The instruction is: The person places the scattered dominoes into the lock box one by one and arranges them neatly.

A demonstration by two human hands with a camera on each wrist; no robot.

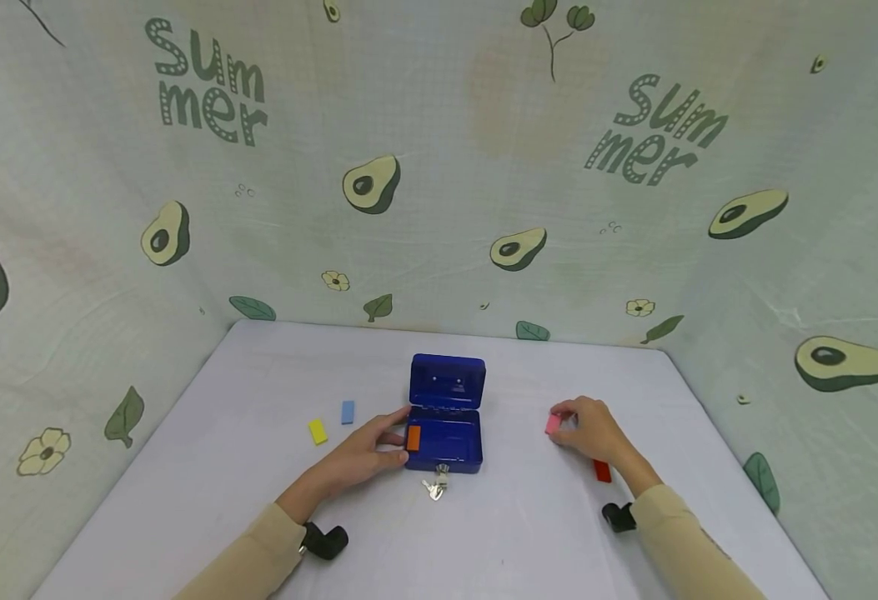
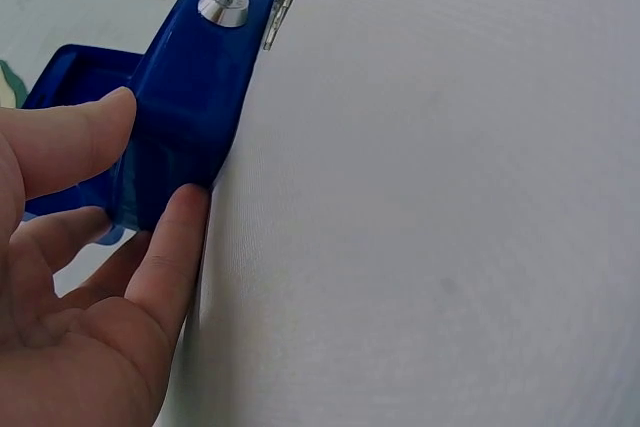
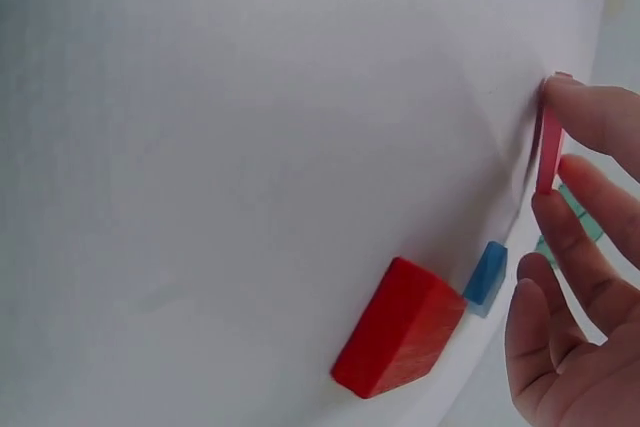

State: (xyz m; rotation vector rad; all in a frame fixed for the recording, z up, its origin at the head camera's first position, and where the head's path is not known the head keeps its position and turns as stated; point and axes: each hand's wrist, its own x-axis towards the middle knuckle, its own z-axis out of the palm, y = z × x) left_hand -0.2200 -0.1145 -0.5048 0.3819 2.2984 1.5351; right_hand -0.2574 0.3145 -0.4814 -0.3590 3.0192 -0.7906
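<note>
A dark blue metal cash box (image 1: 444, 465) stands on the table with its lid (image 1: 448, 382) raised. An orange block (image 1: 413, 438) lies inside at the left. My left hand (image 1: 367, 448) touches the box's left side, fingers and thumb extended against its wall. Keys (image 1: 434, 489) hang from the lock (image 2: 226, 7) at the front. To the right of the box, my right hand (image 1: 592, 429) pinches a pink block (image 3: 550, 147) between thumb and fingertips, at the tabletop. Near that hand are a red block (image 3: 400, 329) and a blue block (image 3: 487, 275), the blue one mostly hidden in the head view.
Left of the box lie a yellow block (image 1: 318, 432) and a light blue block (image 1: 348, 412). The white tabletop (image 1: 514, 533) is bordered by fabric walls (image 1: 439, 275) printed with avocados and leaves. Small black devices (image 1: 324, 542) sit at both wrists.
</note>
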